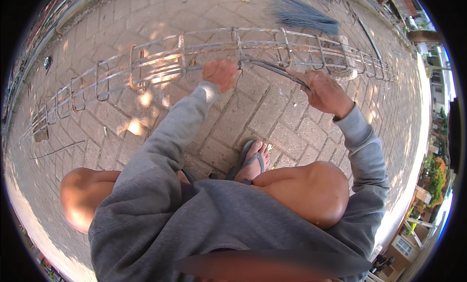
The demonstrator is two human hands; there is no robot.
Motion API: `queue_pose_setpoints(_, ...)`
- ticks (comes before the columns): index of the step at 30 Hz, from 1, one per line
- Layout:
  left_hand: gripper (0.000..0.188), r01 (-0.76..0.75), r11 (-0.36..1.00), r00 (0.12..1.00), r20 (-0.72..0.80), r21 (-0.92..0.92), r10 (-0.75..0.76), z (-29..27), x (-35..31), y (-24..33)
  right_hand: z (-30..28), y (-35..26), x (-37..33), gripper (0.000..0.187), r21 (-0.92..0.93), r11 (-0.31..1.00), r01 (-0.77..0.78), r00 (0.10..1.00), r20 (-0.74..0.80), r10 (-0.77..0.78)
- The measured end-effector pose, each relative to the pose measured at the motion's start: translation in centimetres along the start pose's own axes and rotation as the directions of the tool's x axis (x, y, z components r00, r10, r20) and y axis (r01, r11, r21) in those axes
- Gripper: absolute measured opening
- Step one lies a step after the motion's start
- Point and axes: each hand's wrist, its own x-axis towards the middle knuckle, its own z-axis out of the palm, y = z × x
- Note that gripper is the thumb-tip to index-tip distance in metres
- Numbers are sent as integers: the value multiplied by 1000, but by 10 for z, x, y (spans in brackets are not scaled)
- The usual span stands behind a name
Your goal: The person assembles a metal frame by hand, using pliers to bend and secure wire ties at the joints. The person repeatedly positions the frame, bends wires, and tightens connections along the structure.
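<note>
A long rebar cage [182, 51] of thin rusty bars and square stirrups stretches from left to right across the paving before me. My left hand [221, 73] is closed at its near bar, close to a middle stirrup; the fingers are slightly blurred and what lies inside the fist is partly hidden. In my right hand [328, 92] I grip the end of a long, slim, dark metal tool [272, 68]. Its far tip meets the cage at the stirrup beside my left hand. The exact shape of that tip is too small to make out.
Beyond the cage lies a bundle of thin dark wires [304, 14]. A concrete block [346, 58] sits under the cage's right part, a smaller block [41, 135] under its left end. A loose thin rod [57, 150] rests at left. My sandalled foot [253, 160] is close below.
</note>
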Motion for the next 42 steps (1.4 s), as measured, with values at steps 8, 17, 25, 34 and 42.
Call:
queue_pose_setpoints(8, 34, 16, 999, 997, 76, 29, -19, -3, 3, 0, -26, -11, 11, 74, -82, 997, 13, 1000, 27, -10)
queue_pose_setpoints(17, 34, -3, 1000, 1000, 17, 22, 3, -3, 1, 1, -15, -4, 10, 84, -141, 987, 79, 997, -6, -81)
queue_pose_setpoints(25, 33, -1, 1000, 1000, 30, 21, 0, -1, 2, -1, -12, 7, 2, 68, -155, 987, 50, 999, -3, -51)
queue_pose_setpoints(34, 29, -3, 1000, 1000, -21, -27, 2, 2, 0, -2, 90, -10, -62, 19, 696, 602, -392, 911, 201, 361)
queue_pose_setpoints(42, 26, -23, 1000, 999, -32, -10, 23, 3, 2, -2, 169, -26, -54, 28, 589, 754, -290, 931, -11, 366)
